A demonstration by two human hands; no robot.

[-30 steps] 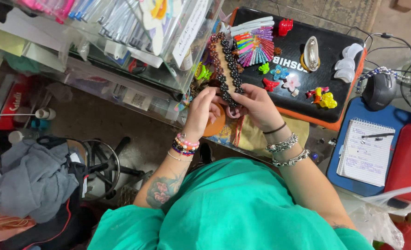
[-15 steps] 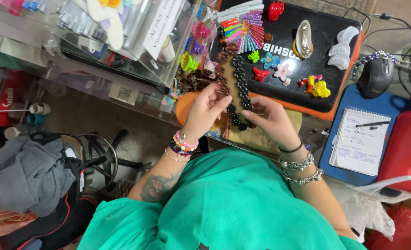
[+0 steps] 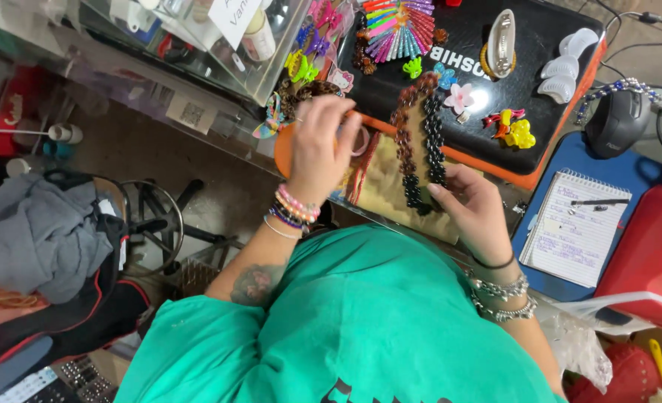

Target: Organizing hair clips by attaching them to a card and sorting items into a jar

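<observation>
1. My left hand (image 3: pixel 322 149) is curled, fingers pinching something small over a round orange dish (image 3: pixel 284 149); what it grips I cannot tell.
2. My right hand (image 3: pixel 474 213) lies half-open, fingertips touching the lower end of a card of small black and brown hair claw clips (image 3: pixel 419 142).
3. That card lies across the edge of a closed black laptop (image 3: pixel 525 52), beside a fan of bright coloured snap clips (image 3: pixel 399 26).
4. A spiral notepad (image 3: pixel 573 227) sits to the right.
</observation>
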